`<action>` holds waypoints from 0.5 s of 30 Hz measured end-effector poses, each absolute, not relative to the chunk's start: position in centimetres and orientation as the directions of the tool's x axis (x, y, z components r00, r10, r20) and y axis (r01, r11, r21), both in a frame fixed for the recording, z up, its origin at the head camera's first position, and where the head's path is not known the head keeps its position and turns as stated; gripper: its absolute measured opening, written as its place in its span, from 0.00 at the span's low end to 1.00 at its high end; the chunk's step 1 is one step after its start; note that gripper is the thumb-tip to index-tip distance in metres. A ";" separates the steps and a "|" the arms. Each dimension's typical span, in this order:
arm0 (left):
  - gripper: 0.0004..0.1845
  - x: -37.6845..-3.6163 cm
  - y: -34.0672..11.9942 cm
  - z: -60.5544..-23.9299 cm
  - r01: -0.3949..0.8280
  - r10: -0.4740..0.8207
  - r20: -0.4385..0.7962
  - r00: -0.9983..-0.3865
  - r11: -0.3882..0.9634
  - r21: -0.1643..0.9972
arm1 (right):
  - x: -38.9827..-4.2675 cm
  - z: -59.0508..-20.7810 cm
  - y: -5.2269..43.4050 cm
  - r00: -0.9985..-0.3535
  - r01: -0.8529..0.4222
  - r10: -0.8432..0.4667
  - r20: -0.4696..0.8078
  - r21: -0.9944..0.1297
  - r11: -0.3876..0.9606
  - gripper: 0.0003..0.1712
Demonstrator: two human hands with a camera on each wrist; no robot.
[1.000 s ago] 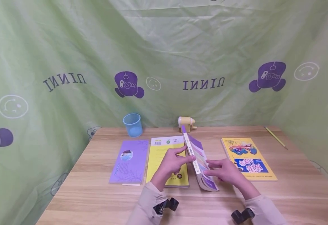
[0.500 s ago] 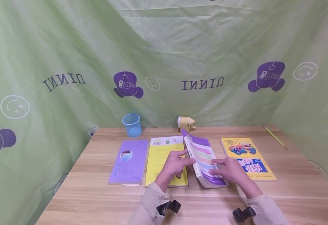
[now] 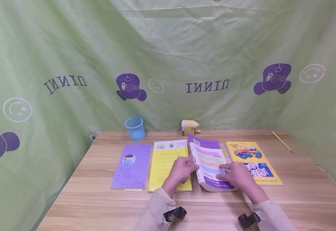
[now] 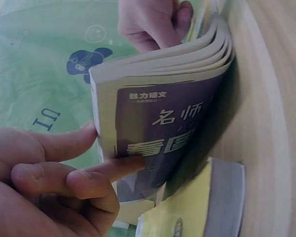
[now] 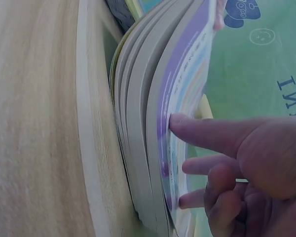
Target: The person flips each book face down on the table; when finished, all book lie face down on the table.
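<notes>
A thick purple book (image 3: pixel 209 160) lies tilted on the wooden table (image 3: pixel 98 199), back cover up, its left edge still raised. My left hand (image 3: pixel 182 170) pinches that raised spine edge. In the left wrist view its thumb and index finger (image 4: pixel 123 165) hold the dark front cover (image 4: pixel 172 128) from below. My right hand (image 3: pixel 234 173) rests with straight fingers on the striped back cover. In the right wrist view its index fingertip (image 5: pixel 180 123) touches the cover's edge above the fanned pages (image 5: pixel 138 123).
A yellow book (image 3: pixel 168 160) lies under my left hand, with a lilac book (image 3: pixel 133 165) to its left. A yellow-and-blue book (image 3: pixel 254 150) lies at the right. A blue cup (image 3: pixel 135 128), a yellow pencil sharpener (image 3: pixel 189 127) and a pencil (image 3: pixel 281 141) stand near the green backdrop.
The purple book has tipped over to the right, from standing on edge to nearly flat. My right hand went down with it and my left hand followed the spine.
</notes>
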State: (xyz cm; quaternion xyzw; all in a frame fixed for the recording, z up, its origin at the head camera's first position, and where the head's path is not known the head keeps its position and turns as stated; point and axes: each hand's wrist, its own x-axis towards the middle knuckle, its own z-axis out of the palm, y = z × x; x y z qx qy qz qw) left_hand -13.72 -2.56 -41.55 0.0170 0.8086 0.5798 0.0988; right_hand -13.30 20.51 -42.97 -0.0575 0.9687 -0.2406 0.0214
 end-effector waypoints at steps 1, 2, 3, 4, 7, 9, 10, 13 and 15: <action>0.33 -13.7 -2.5 -41.6 -0.077 0.142 -0.134 -0.981 0.349 0.934 | -13.3 -43.0 20.5 -0.993 -0.105 -0.122 -0.007 -0.457 0.883 0.34; 0.32 -13.6 -2.4 -41.6 -0.070 0.142 -0.130 -0.981 0.367 0.928 | -13.3 -43.0 20.6 -0.992 -0.111 -0.124 0.001 -0.446 0.888 0.34; 0.32 -13.6 -2.4 -41.7 -0.061 0.142 -0.124 -0.982 0.385 0.921 | -13.2 -43.0 20.6 -0.992 -0.116 -0.126 0.007 -0.436 0.892 0.33; 0.32 -13.5 -2.4 -41.7 -0.055 0.142 -0.120 -0.982 0.397 0.916 | -13.2 -43.0 20.6 -0.992 -0.120 -0.127 0.012 -0.428 0.896 0.33; 0.28 -13.5 -2.3 -41.8 -0.026 0.142 -0.095 -0.985 0.423 0.906 | -13.2 -43.0 20.6 -0.992 -0.119 -0.125 0.013 -0.411 0.904 0.32; 0.26 -13.5 -2.3 -41.9 -0.003 0.147 -0.073 -0.987 0.428 0.904 | -13.1 -42.9 20.6 -0.993 -0.110 -0.119 0.005 -0.407 0.907 0.31; 0.24 -13.5 -2.2 -42.0 0.015 0.148 -0.055 -0.987 0.436 0.900 | -13.1 -42.9 20.6 -0.993 -0.106 -0.115 0.001 -0.404 0.909 0.31; 0.20 -13.5 -1.9 -42.2 0.076 0.158 -0.001 -0.987 0.474 0.877 | -13.0 -42.7 20.6 -0.994 -0.095 -0.106 -0.005 -0.395 0.914 0.31; 0.21 -13.4 -1.7 -42.2 0.098 0.162 0.018 -0.987 0.501 0.860 | -12.9 -42.7 20.6 -0.994 -0.097 -0.105 0.000 -0.389 0.916 0.30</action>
